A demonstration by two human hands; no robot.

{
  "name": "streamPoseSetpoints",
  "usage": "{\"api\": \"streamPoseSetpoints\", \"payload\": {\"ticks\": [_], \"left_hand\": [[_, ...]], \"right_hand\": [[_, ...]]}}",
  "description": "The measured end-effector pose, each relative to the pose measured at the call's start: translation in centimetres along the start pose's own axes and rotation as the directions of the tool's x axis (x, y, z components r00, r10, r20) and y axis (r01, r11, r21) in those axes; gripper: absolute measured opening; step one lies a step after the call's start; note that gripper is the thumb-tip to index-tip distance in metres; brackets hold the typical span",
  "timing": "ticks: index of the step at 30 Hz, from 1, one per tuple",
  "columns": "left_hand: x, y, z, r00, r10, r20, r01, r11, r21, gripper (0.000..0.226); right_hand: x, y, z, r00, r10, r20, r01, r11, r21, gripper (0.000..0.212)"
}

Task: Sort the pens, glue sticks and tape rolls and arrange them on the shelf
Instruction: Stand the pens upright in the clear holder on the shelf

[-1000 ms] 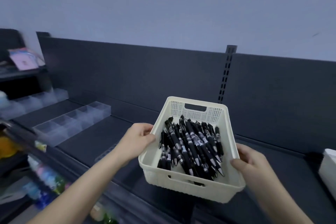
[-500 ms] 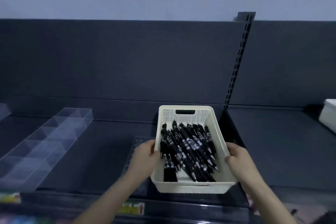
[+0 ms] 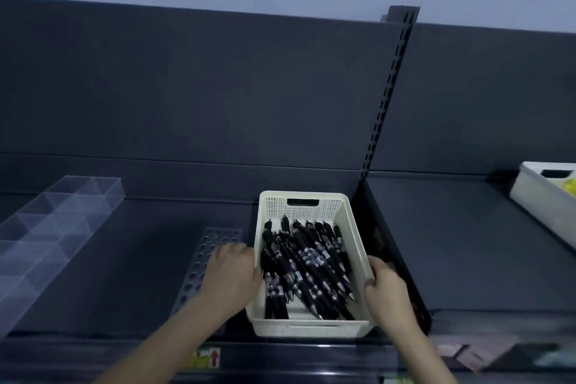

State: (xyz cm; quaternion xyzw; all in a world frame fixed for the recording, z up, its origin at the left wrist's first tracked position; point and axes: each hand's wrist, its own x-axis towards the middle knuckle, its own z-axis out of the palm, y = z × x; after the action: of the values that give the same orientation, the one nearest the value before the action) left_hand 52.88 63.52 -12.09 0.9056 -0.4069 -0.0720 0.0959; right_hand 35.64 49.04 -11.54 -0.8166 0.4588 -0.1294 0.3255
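Observation:
A cream plastic basket point(image 3: 304, 207) sits on the dark shelf point(image 3: 467, 259), close to its front edge. Several black pens point(image 3: 307, 265) lie piled inside it. My left hand point(image 3: 232, 274) grips the basket's left rim, fingers curled over the edge. My right hand point(image 3: 388, 293) grips the right rim the same way. A clear perforated pen rack point(image 3: 205, 259) lies flat on the shelf just left of the basket, partly under my left hand.
A clear divided organizer point(image 3: 46, 234) stands at the left of the shelf. A slotted upright post point(image 3: 389, 93) and a low divider point(image 3: 396, 259) run right of the basket. Another white basket point(image 3: 536, 193) sits at the far right. A price label point(image 3: 204, 358) is on the front rail.
The basket came down from mid-air onto the shelf and now rests there. Both hands stayed on its rims, and the view turned to face the shelf squarely.

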Motion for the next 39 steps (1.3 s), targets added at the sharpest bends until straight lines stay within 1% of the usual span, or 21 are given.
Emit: {"api": "streamPoseSetpoints", "payload": {"ticks": [1,2,4,5,6,8,12,15,18,20,24,26,28,29,30,31,33,34,36,37,39], "left_hand": [[0.2,0.0,-0.1,1.0,0.016,-0.009,-0.016,0.999,0.029,0.032],[0.4,0.0,-0.2,0.998,0.03,-0.048,-0.029,0.999,0.018,0.038],[0.7,0.6,-0.8,0.988,0.066,-0.14,-0.077,0.994,-0.074,0.034],[0.8,1.0,-1.0,0.984,0.08,-0.16,-0.102,0.986,-0.131,0.027],[0.9,1.5,-1.2,0.985,0.084,-0.148,-0.108,0.981,-0.161,0.023],[1.5,2.7,-1.2,0.996,0.052,-0.068,-0.061,0.99,-0.125,0.025],[4.0,4.9,-0.7,0.993,-0.035,0.113,0.024,0.995,0.101,0.023],[5.9,5.8,0.9,0.968,-0.105,0.226,0.071,0.986,0.151,0.029],[7.1,5.8,1.8,0.96,-0.131,0.246,0.119,0.991,0.063,0.024],[7.6,5.8,1.7,0.959,-0.138,0.246,0.149,0.989,-0.026,0.028],[7.5,6.0,1.5,0.958,-0.197,0.209,0.234,0.958,-0.168,0.031],[7.1,6.0,1.5,0.964,-0.198,0.175,0.228,0.958,-0.174,0.023],[6.6,6.1,1.3,0.975,-0.177,0.132,0.199,0.965,-0.17,0.019],[6.3,6.0,1.2,0.981,-0.163,0.105,0.179,0.969,-0.171,0.018],[6.2,5.8,1.0,0.986,-0.148,0.075,0.159,0.972,-0.175,0.019],[5.9,5.7,0.9,0.989,-0.139,0.051,0.146,0.973,-0.179,0.019],[5.6,5.3,0.8,0.992,-0.121,0.02,0.123,0.972,-0.201,0.019],[5.5,5.2,0.7,0.994,-0.108,0.004,0.106,0.967,-0.23,0.018],[5.4,5.0,0.5,0.996,-0.077,-0.048,0.056,0.939,-0.339,0.017],[5.5,4.8,0.3,0.994,-0.066,-0.081,0.028,0.914,-0.405,0.018],[5.4,3.8,-0.4,0.988,-0.057,-0.14,-0.026,0.85,-0.527,0.02]], "right_hand": [[0.1,-0.2,-0.1,0.999,-0.034,-0.029,0.034,0.999,-0.023,0.046],[0.3,-0.5,-0.2,0.994,-0.082,-0.07,0.079,0.996,-0.046,0.044],[1.0,-1.2,-0.1,0.973,-0.193,-0.128,0.183,0.98,-0.082,0.038],[1.4,-1.5,0.2,0.963,-0.239,-0.121,0.229,0.969,-0.09,0.035],[1.7,-1.7,0.6,0.957,-0.275,-0.097,0.266,0.96,-0.092,0.032],[2.5,-2.3,1.4,0.952,-0.305,-0.006,0.303,0.948,-0.098,0.026],[4.7,-3.8,3.0,0.94,-0.277,0.198,0.314,0.929,-0.196,0.023],[5.6,-4.2,4.3,0.924,-0.251,0.287,0.345,0.872,-0.346,0.028],[5.7,-3.7,4.7,0.945,-0.163,0.283,0.278,0.854,-0.439,0.038],[5.8,-3.6,4.8,0.959,-0.11,0.263,0.222,0.867,-0.447,0.042],[6.1,-3.5,4.9,0.971,-0.091,0.221,0.178,0.893,-0.414,0.033],[6.0,-3.3,4.9,0.975,-0.102,0.195,0.173,0.903,-0.392,0.029],[6.0,-3.2,4.8,0.979,-0.112,0.17,0.165,0.928,-0.335,0.022],[6.1,-3.1,4.7,0.98,-0.112,0.162,0.155,0.948,-0.278,0.017],[6.1,-3.1,4.5,0.982,-0.111,0.15,0.14,0.969,-0.203,0.018],[6.3,-3.0,4.4,0.985,-0.102,0.142,0.12,0.985,-0.123,0.024],[6.4,-2.7,4.1,0.988,-0.071,0.136,0.057,0.993,0.105,0.033],[6.3,-2.6,3.8,0.987,-0.049,0.152,0.009,0.969,0.248,0.036],[5.8,-2.5,3.3,0.978,-0.018,0.208,-0.089,0.864,0.496,0.04],[5.5,-2.4,3.1,0.97,-0.015,0.241,-0.127,0.816,0.563,0.04],[4.8,-2.7,2.5,0.953,-0.019,0.302,-0.179,0.769,0.613,0.037]]}}
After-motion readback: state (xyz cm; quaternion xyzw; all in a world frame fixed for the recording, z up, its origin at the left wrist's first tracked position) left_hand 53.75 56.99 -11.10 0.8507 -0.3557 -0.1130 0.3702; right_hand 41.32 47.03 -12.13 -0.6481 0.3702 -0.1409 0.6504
